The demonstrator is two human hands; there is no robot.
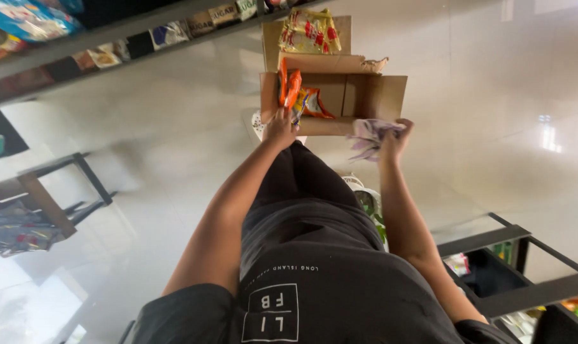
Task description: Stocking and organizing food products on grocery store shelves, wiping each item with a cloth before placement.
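Head view shows the person bent over an open cardboard box [373, 95] that sits on a glossy pale floor [492, 95] at about 12 o'clock from the body. The left hand [280, 127] reaches into the box at its 8 o'clock corner, fingers curled down among the packets. Its grip looks closed around the lower end of an orange packet [290, 86] that stands upright against the box's 9 o'clock wall, though the fingertips are hidden, so I cannot tell how firm that hold is. Just beside the orange packet, towards 3 o'clock, lies a yellow and orange packet [314, 102], tilted against the box's floor. The right hand [396, 139] is at the box's 4 o'clock corner, outside the rim, its grip clenched on a crumpled pale purple packet [367, 135] that hangs over the near edge of the box and touches it. On the far flap of the box, at 12 o'clock, rests a pile of yellow and red packets [309, 32]. The person's black trouser legs [301, 185] run from the torso up towards the box between the two forearms. A shelf [110, 44] of mixed goods crosses the frame at 10 o'clock, well apart from the box. A dark-framed stool [78, 185] stands at 9 o'clock, and a black metal rack [512, 267] sits at 4 o'clock near the right elbow.
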